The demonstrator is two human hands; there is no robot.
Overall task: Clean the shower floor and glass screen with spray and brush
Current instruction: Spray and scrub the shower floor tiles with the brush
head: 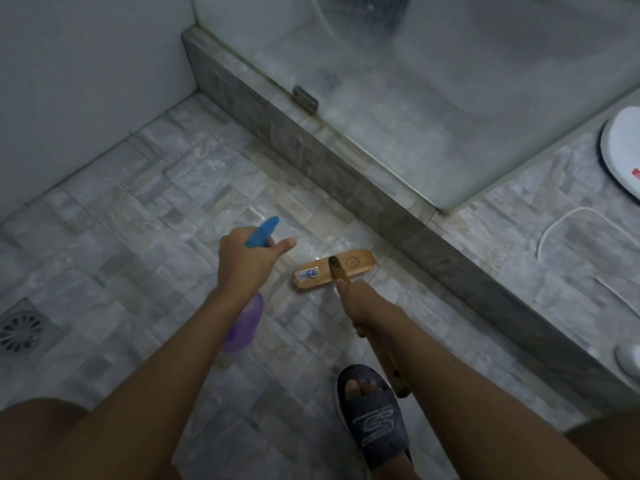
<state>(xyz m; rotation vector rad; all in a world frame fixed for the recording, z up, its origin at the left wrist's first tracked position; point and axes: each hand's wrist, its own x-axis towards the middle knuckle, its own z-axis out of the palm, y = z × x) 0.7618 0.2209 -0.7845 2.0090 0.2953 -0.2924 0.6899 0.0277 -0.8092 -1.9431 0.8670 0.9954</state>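
My left hand (247,259) grips a spray bottle (244,323) with a purple body and a blue trigger head, its nozzle aimed at the floor ahead. My right hand (355,306) holds the wooden handle of a brush (332,268), whose flat wooden head lies on the wet grey stone-tile shower floor (145,209) beside the raised kerb. The glass screen (433,81) stands on that kerb at the upper right, cloudy with streaks.
A tiled kerb (346,178) runs diagonally from top centre to lower right. A floor drain (20,329) sits at the left edge. My slippered right foot (374,414) stands below the brush. A white toilet (623,150) and a hose (585,230) lie beyond the kerb.
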